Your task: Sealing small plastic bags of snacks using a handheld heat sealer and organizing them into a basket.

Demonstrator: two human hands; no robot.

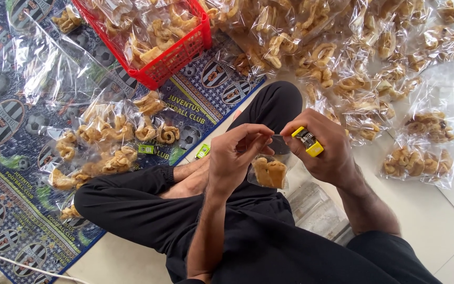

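Observation:
I sit cross-legged in black trousers. My left hand (235,155) pinches the top of a small clear bag of golden fried snacks (270,172) that hangs over my lap. My right hand (324,147) grips a yellow lighter (308,141) right against the neck of that bag. The two hands almost touch. No flame is visible. The bag's neck is hidden between my fingers.
A red plastic basket (177,55) with snack bags stands at the top. Several filled bags (109,142) lie on a patterned blue mat (6,173) to my left. A big pile of bags (374,63) covers the white tiled floor (437,221) on my right.

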